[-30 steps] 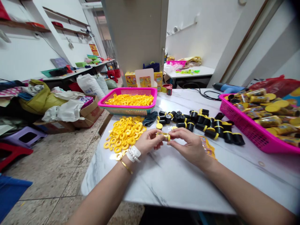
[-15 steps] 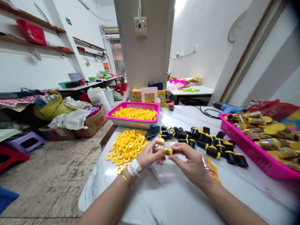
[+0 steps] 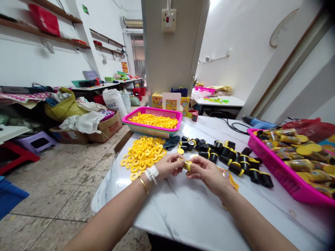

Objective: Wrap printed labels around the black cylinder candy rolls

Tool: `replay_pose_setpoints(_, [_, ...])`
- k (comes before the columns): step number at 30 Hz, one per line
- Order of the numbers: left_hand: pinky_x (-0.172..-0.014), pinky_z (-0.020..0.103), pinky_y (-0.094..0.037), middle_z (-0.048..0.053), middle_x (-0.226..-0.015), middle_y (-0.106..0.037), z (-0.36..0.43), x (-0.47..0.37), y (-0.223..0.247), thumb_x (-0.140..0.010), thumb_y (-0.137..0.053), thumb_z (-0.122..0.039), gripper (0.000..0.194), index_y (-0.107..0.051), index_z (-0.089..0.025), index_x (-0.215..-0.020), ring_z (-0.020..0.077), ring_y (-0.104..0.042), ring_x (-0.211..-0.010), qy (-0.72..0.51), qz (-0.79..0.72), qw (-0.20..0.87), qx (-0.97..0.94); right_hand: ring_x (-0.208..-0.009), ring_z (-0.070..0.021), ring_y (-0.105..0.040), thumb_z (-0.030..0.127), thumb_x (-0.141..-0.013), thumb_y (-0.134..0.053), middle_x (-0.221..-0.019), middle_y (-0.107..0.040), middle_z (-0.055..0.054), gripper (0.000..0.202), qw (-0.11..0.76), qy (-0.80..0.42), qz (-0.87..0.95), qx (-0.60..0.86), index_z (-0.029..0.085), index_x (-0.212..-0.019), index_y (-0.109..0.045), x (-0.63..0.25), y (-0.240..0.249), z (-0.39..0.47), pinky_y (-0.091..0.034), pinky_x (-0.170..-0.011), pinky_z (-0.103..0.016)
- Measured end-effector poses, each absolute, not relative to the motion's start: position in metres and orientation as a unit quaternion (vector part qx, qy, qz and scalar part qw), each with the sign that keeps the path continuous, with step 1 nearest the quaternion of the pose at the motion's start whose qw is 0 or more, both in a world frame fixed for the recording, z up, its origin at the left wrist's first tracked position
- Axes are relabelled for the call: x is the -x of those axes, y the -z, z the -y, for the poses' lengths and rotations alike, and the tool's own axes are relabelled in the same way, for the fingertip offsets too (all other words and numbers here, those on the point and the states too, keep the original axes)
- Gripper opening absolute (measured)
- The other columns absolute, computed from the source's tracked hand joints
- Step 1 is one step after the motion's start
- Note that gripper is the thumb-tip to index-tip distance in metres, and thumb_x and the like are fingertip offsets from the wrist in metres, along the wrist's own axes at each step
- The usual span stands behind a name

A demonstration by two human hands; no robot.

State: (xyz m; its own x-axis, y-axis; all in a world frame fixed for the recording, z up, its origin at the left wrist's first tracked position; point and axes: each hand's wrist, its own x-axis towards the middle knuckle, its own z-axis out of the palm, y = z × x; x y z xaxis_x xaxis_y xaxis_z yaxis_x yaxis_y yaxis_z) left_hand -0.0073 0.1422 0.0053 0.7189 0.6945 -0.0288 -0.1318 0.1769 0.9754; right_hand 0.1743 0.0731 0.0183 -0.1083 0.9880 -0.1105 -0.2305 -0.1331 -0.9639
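Between my two hands, above the marble-patterned table (image 3: 167,205), is a small yellow cylinder with a printed label (image 3: 187,165). My left hand (image 3: 171,165) has its fingers closed round the left end. The fingers and thumb of my right hand (image 3: 202,170) pinch the right end. Left of my left wrist lies a heap of yellow plastic rings (image 3: 142,155). Beyond my hands and to the right are several black cylinders with yellow rims (image 3: 232,157). Partly behind my right forearm lie orange printed packets (image 3: 230,177).
A pink basket of yellow rings (image 3: 154,120) stands at the table's far left. At the right edge, a larger pink basket (image 3: 290,177) holds finished-looking labelled cylinders. A dark cloth (image 3: 172,143), yellow boxes (image 3: 157,100) and a blue tool (image 3: 260,122) with a black cable are farther back.
The view has swung slightly left and down, so more of the table's near edge shows. Both hands keep hold of the cylinder, which now tilts more and is covered more by the fingers.
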Motion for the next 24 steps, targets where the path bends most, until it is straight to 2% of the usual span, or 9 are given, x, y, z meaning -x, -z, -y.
replay_pose_setpoints(2, [-0.043, 0.018, -0.025, -0.005, -0.059, -0.048, -0.141, 0.007, -0.005, -0.073, -0.077, -0.054, 0.048, -0.058, -0.013, -0.09, 0.005, -0.041, -0.047, -0.287, -0.233, 0.766, -0.526, -0.075, -0.0157, -0.071, 0.038, -0.069, -0.085, -0.088, -0.074, -0.005, 0.038, 0.494, -0.612, 0.447, 0.427, 0.017, -0.098, -0.072, -0.177, -0.02, -0.072, -0.062, -0.071, -0.031])
replay_pose_setpoints(3, [-0.043, 0.018, -0.025, -0.004, -0.062, -0.05, -0.14, 0.007, -0.005, -0.072, -0.079, -0.052, 0.048, -0.058, -0.013, -0.09, 0.005, -0.042, -0.048, -0.285, -0.229, 0.782, -0.505, -0.073, -0.0155, -0.071, 0.036, -0.068, -0.086, -0.088, -0.073, -0.004, 0.037, 0.499, -0.608, 0.445, 0.427, 0.017, -0.097, -0.073, -0.178, -0.02, -0.072, -0.063, -0.07, -0.032])
replay_pose_setpoints(6, [-0.043, 0.017, -0.025, 0.001, -0.072, -0.056, -0.137, 0.006, -0.005, -0.071, -0.081, -0.049, 0.048, -0.06, -0.012, -0.093, 0.005, -0.046, -0.052, -0.263, -0.212, 0.82, -0.462, -0.061, -0.0158, -0.069, 0.036, -0.061, -0.089, -0.08, -0.071, -0.001, 0.032, 0.538, -0.589, 0.415, 0.438, 0.017, -0.079, -0.071, -0.177, -0.02, -0.071, -0.064, -0.059, -0.033])
replay_pose_setpoints(8, [-0.042, 0.017, -0.024, 0.002, -0.07, -0.057, -0.137, 0.005, -0.006, -0.072, -0.08, -0.049, 0.047, -0.06, -0.012, -0.092, 0.0043, -0.045, -0.049, -0.249, -0.202, 0.833, -0.451, -0.057, -0.0154, -0.069, 0.036, -0.061, -0.09, -0.078, -0.069, 0.001, 0.031, 0.559, -0.574, 0.407, 0.438, 0.018, -0.074, -0.068, -0.177, -0.019, -0.07, -0.063, -0.056, -0.033])
replay_pose_setpoints(13, [-0.039, 0.017, -0.024, 0.001, -0.061, -0.06, -0.135, 0.003, -0.006, -0.075, -0.076, -0.056, 0.047, -0.059, -0.013, -0.084, 0.0029, -0.041, -0.039, -0.223, -0.205, 0.833, -0.462, -0.07, -0.0178, -0.072, 0.036, -0.074, -0.082, -0.089, -0.071, -0.002, 0.029, 0.515, -0.578, 0.464, 0.431, 0.021, -0.096, -0.071, -0.178, -0.018, -0.067, -0.065, -0.067, -0.039])
replay_pose_setpoints(18, [-0.036, 0.017, -0.023, 0.0, -0.062, -0.061, -0.134, 0.002, -0.005, -0.073, -0.075, -0.06, 0.051, -0.06, -0.012, -0.082, 0.0023, -0.042, -0.035, -0.206, -0.211, 0.835, -0.464, -0.056, -0.0155, -0.07, 0.033, -0.07, -0.085, -0.096, -0.067, 0.001, 0.021, 0.582, -0.529, 0.44, 0.433, 0.02, -0.078, -0.071, -0.176, -0.013, -0.066, -0.065, -0.054, -0.036])
replay_pose_setpoints(21, [-0.033, 0.018, -0.021, 0.0, -0.059, -0.06, -0.132, 0.004, -0.005, -0.075, -0.069, -0.067, 0.058, -0.063, -0.009, -0.085, 0.0029, -0.042, -0.033, -0.184, -0.228, 0.825, -0.483, -0.058, -0.0157, -0.071, 0.034, -0.073, -0.083, -0.095, -0.068, -0.001, 0.023, 0.548, -0.536, 0.473, 0.434, 0.023, -0.091, -0.074, -0.174, -0.02, -0.066, -0.065, -0.057, -0.035])
replay_pose_setpoints(24, [-0.031, 0.018, -0.024, 0.003, -0.059, -0.063, -0.128, 0.007, -0.006, -0.076, -0.061, -0.073, 0.066, -0.065, -0.009, -0.088, 0.0052, -0.045, -0.031, -0.147, -0.205, 0.824, -0.507, -0.061, -0.0152, -0.072, 0.033, -0.073, -0.083, -0.107, -0.066, -0.005, 0.025, 0.511, -0.543, 0.529, 0.406, 0.022, -0.094, -0.077, -0.17, -0.035, -0.057, -0.065, -0.06, -0.034])
